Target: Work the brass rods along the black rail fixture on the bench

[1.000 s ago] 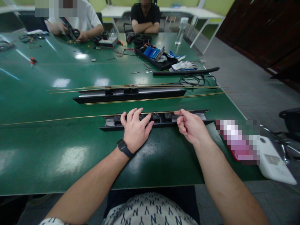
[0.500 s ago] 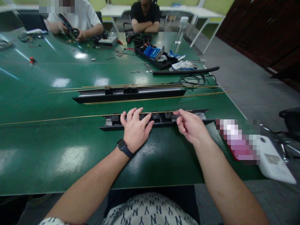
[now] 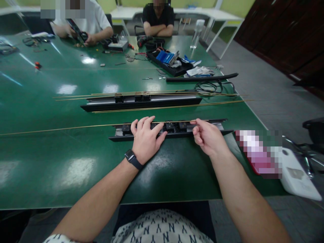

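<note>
A black channel-shaped rail (image 3: 121, 138) lies before me, pale inside, with several small black blocks (image 3: 170, 126) set along it. A long thin brass-coloured rod (image 3: 76, 128) runs along its far side and far out to the left. My left hand (image 3: 146, 138), with a dark watch at the wrist, rests over the rail with fingers spread and bent, hiding part of rail and rod. Near the rail's right part, my right hand (image 3: 209, 136) is closed, thumb and index finger pinching the rod and the other fingers curled.
Beyond lies a similar black rail (image 3: 141, 105) with more thin rods (image 3: 172, 107) beside it. Farther back are coiled black cable (image 3: 209, 87), a black strip (image 3: 202, 78), gloves (image 3: 199, 71) and a tray (image 3: 177, 71). A phone-like white object (image 3: 298, 173) lies right. Two people sit opposite.
The whole view has shifted slightly to the right. Both hands keep nearly the same places on the rail and rod; little else differs.
</note>
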The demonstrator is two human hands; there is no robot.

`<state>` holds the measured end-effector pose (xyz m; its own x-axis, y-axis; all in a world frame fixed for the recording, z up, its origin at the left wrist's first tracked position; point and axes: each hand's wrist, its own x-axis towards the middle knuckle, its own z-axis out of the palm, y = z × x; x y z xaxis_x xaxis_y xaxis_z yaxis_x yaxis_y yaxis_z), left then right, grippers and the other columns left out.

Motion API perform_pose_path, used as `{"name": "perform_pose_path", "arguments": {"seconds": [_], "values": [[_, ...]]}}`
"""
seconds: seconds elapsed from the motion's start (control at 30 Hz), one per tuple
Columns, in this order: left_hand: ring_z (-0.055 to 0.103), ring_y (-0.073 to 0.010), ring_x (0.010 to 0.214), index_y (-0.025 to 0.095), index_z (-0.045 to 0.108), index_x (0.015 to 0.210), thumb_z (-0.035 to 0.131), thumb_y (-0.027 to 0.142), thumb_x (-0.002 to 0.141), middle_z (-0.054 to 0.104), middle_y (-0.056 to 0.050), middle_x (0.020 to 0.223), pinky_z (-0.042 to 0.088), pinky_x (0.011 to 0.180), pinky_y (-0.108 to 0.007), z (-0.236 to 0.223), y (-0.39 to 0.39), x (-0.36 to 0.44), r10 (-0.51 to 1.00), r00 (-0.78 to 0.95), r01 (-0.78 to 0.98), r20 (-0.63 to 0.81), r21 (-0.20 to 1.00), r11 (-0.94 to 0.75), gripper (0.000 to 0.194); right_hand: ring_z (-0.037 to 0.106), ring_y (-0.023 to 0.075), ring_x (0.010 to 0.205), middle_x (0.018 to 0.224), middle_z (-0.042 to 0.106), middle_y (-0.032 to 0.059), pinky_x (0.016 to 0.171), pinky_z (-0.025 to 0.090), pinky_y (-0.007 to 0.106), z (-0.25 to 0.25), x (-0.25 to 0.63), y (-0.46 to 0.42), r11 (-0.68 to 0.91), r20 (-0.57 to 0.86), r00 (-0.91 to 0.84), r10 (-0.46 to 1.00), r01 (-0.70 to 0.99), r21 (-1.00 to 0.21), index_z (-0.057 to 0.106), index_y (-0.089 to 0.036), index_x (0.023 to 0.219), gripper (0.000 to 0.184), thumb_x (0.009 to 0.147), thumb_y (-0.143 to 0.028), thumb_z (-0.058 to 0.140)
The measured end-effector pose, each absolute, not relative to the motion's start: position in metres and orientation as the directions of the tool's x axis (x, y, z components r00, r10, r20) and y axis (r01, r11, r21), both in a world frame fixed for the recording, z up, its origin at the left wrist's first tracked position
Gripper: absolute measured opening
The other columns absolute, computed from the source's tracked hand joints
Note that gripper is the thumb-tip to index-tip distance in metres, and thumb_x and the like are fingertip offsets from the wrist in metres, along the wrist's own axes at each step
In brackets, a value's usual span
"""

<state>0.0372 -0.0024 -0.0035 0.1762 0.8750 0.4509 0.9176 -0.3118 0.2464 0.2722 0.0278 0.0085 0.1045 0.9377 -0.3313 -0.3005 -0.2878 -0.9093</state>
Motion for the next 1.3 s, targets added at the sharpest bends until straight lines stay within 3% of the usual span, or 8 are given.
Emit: {"name": "perform_pose_path", "arguments": {"seconds": [0.27,0.57,1.03,1.3], "values": [[0.054,-0.0311,0.133,0.026,0.07,0.113,0.066,0.048,0.094,0.066,-0.01,0.136,0.025,0.119,-0.056,0.0017,-0.002,0.0344,0.874,0.11,0.915,0.474,0.295,-0.275,0.029,0.036,0.0061,0.027,0.052,0.058,-0.0033,0.027,0.019,0.018,0.0067,0.2737,0.0279,-0.291,-0.332,0.099,0.938,-0.297,-0.909,0.065,-0.015,0.094,0.023,0.093,-0.038,0.068],[0.048,-0.0394,0.138,0.025,0.062,0.132,0.068,0.061,0.088,0.064,-0.016,0.14,0.013,0.118,-0.07,0.0005,-0.004,0.0389,0.89,-0.039,0.949,0.455,0.296,-0.11,0.057,0.037,0.0065,0.027,0.052,0.059,-0.0029,0.028,0.019,0.019,0.0056,0.2744,0.028,-0.267,-0.307,0.103,0.946,-0.288,-0.92,0.066,-0.015,0.093,0.022,0.091,-0.037,0.069],[0.043,-0.0419,0.141,0.024,0.065,0.127,0.064,0.054,0.093,0.061,-0.018,0.143,0.014,0.113,-0.078,-0.0004,-0.0052,0.0408,0.898,-0.1,0.958,0.429,0.285,-0.029,0.046,0.037,0.0067,0.028,0.052,0.06,-0.0024,0.028,0.018,0.019,0.004,0.2758,0.0277,-0.262,-0.301,0.105,0.948,-0.282,-0.923,0.067,-0.014,0.093,0.021,0.092,-0.035,0.068],[0.044,-0.0409,0.139,0.025,0.064,0.129,0.062,0.049,0.095,0.061,-0.019,0.143,0.021,0.112,-0.074,0.0007,-0.0051,0.0407,0.892,-0.116,0.962,0.437,0.272,-0.008,0.042,0.037,0.0064,0.027,0.051,0.059,-0.0028,0.028,0.019,0.018,0.008,0.2736,0.0272,-0.266,-0.307,0.114,0.945,-0.279,-0.923,0.065,-0.015,0.092,0.024,0.09,-0.038,0.071]]}}
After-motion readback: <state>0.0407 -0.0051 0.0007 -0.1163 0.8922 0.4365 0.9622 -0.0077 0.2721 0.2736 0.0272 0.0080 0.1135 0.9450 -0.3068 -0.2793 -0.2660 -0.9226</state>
